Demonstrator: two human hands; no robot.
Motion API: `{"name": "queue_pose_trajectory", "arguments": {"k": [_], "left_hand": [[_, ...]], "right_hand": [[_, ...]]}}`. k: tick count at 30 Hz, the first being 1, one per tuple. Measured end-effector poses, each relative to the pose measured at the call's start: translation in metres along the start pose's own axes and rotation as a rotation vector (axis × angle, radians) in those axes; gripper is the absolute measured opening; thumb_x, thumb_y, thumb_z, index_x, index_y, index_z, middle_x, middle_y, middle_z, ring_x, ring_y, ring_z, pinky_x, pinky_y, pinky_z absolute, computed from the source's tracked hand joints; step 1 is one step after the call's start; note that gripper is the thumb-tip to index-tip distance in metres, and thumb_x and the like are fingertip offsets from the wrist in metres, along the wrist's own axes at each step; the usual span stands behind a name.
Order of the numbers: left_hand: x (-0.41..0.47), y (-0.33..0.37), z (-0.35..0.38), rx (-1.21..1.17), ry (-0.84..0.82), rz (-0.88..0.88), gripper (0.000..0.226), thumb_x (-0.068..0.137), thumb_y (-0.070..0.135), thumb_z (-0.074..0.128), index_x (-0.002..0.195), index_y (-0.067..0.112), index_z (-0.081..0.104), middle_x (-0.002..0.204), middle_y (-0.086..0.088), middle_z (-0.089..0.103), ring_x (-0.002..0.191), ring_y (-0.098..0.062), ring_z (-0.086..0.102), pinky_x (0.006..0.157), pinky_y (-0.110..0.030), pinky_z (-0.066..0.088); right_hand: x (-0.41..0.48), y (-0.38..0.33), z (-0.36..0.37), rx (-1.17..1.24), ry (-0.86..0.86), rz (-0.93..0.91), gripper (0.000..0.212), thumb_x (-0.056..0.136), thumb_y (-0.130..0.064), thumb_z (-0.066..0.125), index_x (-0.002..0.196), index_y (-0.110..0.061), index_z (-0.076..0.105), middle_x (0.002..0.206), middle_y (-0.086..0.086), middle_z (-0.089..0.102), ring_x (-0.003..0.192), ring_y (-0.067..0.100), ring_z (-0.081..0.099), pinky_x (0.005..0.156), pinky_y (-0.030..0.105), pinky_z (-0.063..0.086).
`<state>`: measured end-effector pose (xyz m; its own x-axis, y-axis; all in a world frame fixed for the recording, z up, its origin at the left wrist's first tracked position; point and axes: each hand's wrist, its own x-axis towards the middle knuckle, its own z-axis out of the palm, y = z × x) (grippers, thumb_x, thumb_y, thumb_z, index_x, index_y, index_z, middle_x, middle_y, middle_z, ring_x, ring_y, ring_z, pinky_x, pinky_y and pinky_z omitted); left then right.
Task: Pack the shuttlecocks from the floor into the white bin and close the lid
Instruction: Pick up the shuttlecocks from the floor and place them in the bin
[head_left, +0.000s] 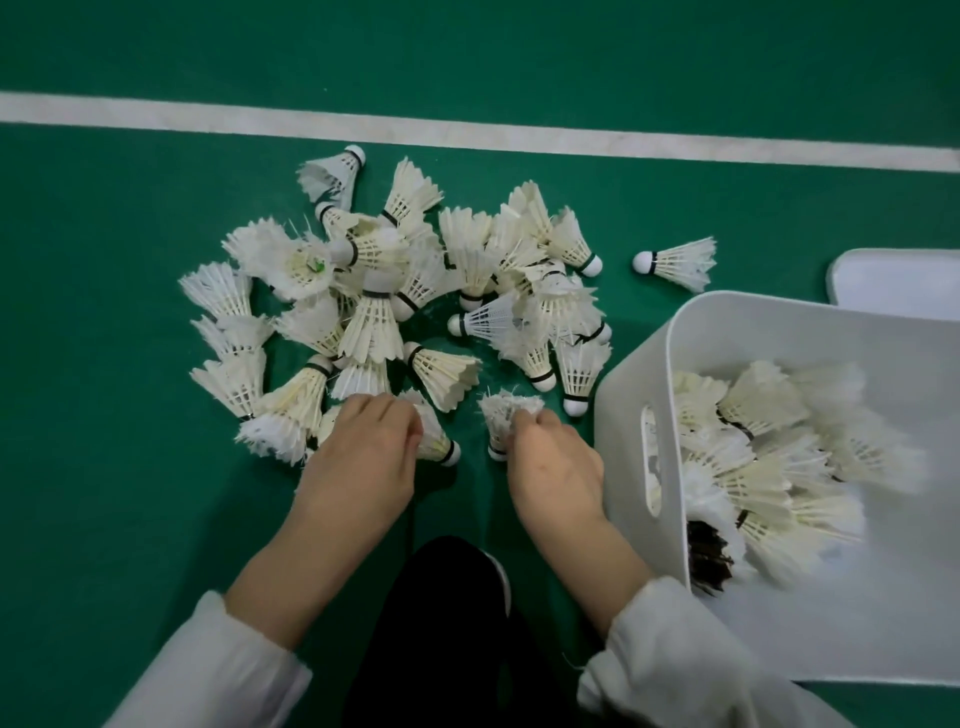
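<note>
Several white feather shuttlecocks (384, 291) lie in a loose pile on the green floor. My left hand (363, 452) is closed over one shuttlecock (439, 441) at the pile's near edge, cork pointing right. My right hand (550, 462) grips another shuttlecock (504, 415) by its feathers, just left of the white bin (639, 415). The bin stands at the right and holds several shuttlecocks (769, 447). Its white lid (898, 283) lies flat on the floor behind the bin. One stray shuttlecock (675, 262) lies apart, near the lid.
A white court line (467, 130) crosses the green floor beyond the pile. My black-clad knee (441, 623) is between my forearms at the bottom. A dark-feathered shuttlecock (709, 558) sits in the bin's near corner.
</note>
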<state>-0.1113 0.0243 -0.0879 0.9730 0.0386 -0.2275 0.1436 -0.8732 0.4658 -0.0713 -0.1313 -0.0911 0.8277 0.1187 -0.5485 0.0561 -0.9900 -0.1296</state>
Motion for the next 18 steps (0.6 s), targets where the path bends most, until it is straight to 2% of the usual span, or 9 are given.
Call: {"name": "queue_pose_trajectory", "arguments": {"k": [4,7,9,11,13,16,18], "left_hand": [[0.005,0.003,-0.017,-0.228,-0.029,-0.075,0.004,0.096,0.017,0.04,0.092,0.019,0.042,0.077,-0.003,0.054,0.065,-0.018,0.054,0.058,-0.035,0.039],[0.013,0.009,-0.028,-0.3,0.049,-0.069,0.015,0.096,0.012,0.037,0.104,0.023,0.043,0.089,-0.002,0.055,0.065,-0.02,0.062,0.057,-0.036,0.048],[0.023,0.011,-0.033,-0.229,0.124,0.009,0.023,0.093,0.003,0.038,0.107,0.015,0.052,0.098,-0.003,0.05,0.076,-0.024,0.059,0.063,-0.033,0.044],[0.035,0.014,-0.035,-0.158,0.147,0.088,0.021,0.091,0.0,0.042,0.1,0.005,0.061,0.103,-0.006,0.048,0.085,-0.024,0.054,0.069,-0.032,0.042],[0.048,0.015,-0.029,-0.031,0.154,0.171,0.018,0.088,0.004,0.05,0.1,0.001,0.064,0.108,-0.012,0.05,0.093,-0.027,0.052,0.075,-0.03,0.041],[0.062,0.017,-0.009,0.221,0.14,0.248,0.026,0.08,0.012,0.064,0.101,-0.003,0.062,0.113,-0.018,0.054,0.105,-0.032,0.049,0.083,-0.038,0.046],[0.067,0.017,0.006,0.365,0.091,0.292,0.028,0.07,0.01,0.071,0.094,-0.003,0.063,0.107,-0.019,0.058,0.102,-0.033,0.052,0.084,-0.038,0.048]], "right_hand": [[0.001,-0.001,-0.003,0.041,0.083,0.001,0.014,0.091,-0.01,0.048,0.101,-0.008,0.057,0.119,0.009,0.04,0.104,0.029,0.046,0.06,0.032,0.029],[0.0,-0.003,-0.005,0.057,0.139,-0.003,0.01,0.089,-0.009,0.051,0.095,-0.007,0.058,0.125,0.01,0.035,0.101,0.029,0.046,0.059,0.032,0.031],[0.0,-0.002,-0.007,0.077,0.151,-0.015,0.012,0.089,-0.008,0.051,0.097,-0.008,0.06,0.132,0.009,0.031,0.103,0.028,0.048,0.061,0.031,0.034],[-0.001,-0.001,-0.01,0.082,0.149,-0.033,0.014,0.09,-0.008,0.051,0.099,-0.009,0.061,0.136,0.006,0.031,0.103,0.027,0.052,0.062,0.031,0.035],[0.001,0.0,-0.011,0.084,0.141,-0.041,0.014,0.091,-0.009,0.05,0.1,-0.009,0.06,0.13,0.005,0.039,0.095,0.026,0.057,0.061,0.03,0.035],[0.003,0.0,-0.012,0.104,0.164,-0.055,0.014,0.091,-0.009,0.049,0.101,-0.01,0.059,0.123,0.005,0.045,0.088,0.027,0.06,0.061,0.031,0.037],[0.003,0.001,-0.013,0.105,0.183,-0.063,0.015,0.091,-0.009,0.049,0.102,-0.011,0.059,0.119,0.005,0.047,0.09,0.027,0.059,0.061,0.031,0.037]]}}
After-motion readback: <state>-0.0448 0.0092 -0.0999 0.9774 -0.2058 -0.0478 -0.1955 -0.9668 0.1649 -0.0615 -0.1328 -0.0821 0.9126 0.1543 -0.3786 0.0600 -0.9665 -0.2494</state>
